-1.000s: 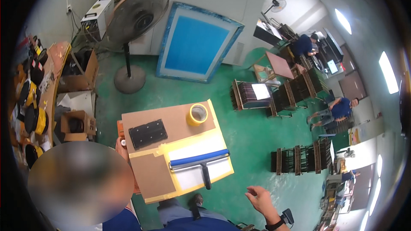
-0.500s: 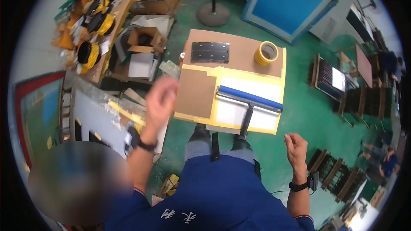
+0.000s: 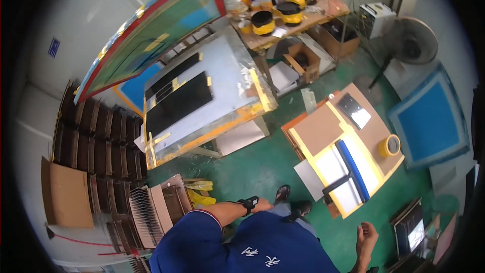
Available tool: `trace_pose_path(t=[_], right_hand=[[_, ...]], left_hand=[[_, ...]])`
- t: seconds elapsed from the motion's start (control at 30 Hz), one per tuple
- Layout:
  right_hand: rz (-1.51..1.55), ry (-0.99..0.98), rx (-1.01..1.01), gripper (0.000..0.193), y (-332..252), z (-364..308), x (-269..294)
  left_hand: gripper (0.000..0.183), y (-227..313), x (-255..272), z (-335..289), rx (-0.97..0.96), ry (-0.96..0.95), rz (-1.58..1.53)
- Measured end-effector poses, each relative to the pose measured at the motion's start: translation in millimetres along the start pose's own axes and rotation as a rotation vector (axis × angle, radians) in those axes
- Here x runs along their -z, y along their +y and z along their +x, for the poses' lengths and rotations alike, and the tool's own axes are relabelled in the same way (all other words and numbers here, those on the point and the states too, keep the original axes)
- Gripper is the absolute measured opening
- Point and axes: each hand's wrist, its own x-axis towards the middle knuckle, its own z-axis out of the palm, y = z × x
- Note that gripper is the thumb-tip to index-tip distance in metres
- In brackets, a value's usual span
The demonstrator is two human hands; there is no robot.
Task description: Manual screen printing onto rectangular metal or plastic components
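My left hand [image 3: 261, 205] hangs close to my body at the waist, beyond a black wristband. Its fingers are too hidden to read. On the right, my right hand [image 3: 367, 238] is in the air near the board's front corner, fingers loosely bent, thumb apart, nothing in it. A blue roller [image 3: 352, 168] with a black handle lies across a white sheet [image 3: 331, 170] edged with yellow tape. Both rest on a brown board [image 3: 317, 130]. Farther back on it are a shiny black panel [image 3: 352, 109] and a round yellow pot [image 3: 388, 146].
To the left stands a grey worktable [image 3: 228, 83] bearing two black panels [image 3: 182, 102]. Behind are a cluttered bench [image 3: 323, 14], a floor fan [image 3: 410, 40] and a blue screen frame [image 3: 429, 119]. Dark racks [image 3: 103, 156] line the left wall.
The view has swung left, bringing the grey worktable and racks in. My left hand has dropped from beside the board to my waist. My right hand stays empty; the roller still lies on the sheet.
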Motion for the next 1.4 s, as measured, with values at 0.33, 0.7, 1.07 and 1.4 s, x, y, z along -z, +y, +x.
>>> trace_pose_path(t=[0.33,0.7,1.07,1.4], right_hand=[[-0.096,0.003,0.074,0.015,-75.8,-8.7,-33.3],[0.08,-0.029,-0.32,0.025,101.2,18.5,-86.6],[0.518,-0.378,-0.41,0.023,122.2,60.4,-101.8],[0.556,-0.396,-0.357,0.023,121.7,63.0,-103.7]], left_hand=[[0.035,26.6,66.1,-82.6,0.075,0.191,-0.582],[0.034,167.9,190.4,95.3,-0.071,0.787,0.005],[0.051,199.4,189.6,158.6,0.256,0.683,-0.012],[0.034,229.7,249.6,200.9,0.334,0.543,0.181]])
